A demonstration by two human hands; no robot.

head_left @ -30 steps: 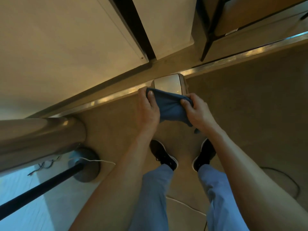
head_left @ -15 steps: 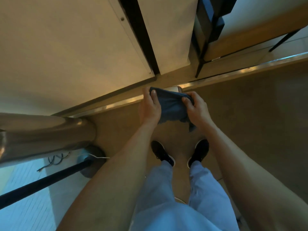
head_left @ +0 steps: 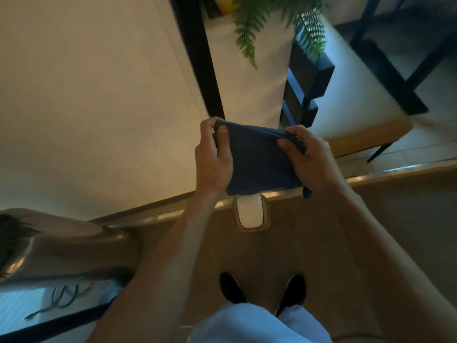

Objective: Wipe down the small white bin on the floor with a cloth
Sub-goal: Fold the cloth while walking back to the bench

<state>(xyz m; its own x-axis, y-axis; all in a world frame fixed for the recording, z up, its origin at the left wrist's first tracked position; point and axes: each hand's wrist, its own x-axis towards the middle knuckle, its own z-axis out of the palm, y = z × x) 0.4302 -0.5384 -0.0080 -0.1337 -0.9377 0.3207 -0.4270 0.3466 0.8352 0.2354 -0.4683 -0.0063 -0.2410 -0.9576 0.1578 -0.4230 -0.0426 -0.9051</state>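
A dark blue cloth (head_left: pixel 259 164) hangs stretched between my two hands, well above the floor. My left hand (head_left: pixel 212 157) pinches its left top corner and my right hand (head_left: pixel 309 154) grips its right edge. Below the cloth, the small white bin (head_left: pixel 249 214) with a beige rim stands on the brown floor against a metal floor strip. The cloth's lower edge hides the bin's far end. Neither hand touches the bin.
A white cabinet or wall panel (head_left: pixel 99 95) with a black vertical gap rises behind the bin. A fern (head_left: pixel 272 18) hangs above. A metal column (head_left: pixel 61 248) with cables lies at left. A bench (head_left: pixel 366 137) and black frame stand at right. My shoes (head_left: pixel 232 288) stand near the bin.
The view tilted upward, so the bin now shows lower in frame. My hands with the cloth rose relative to the bin, uncovering most of its lid.
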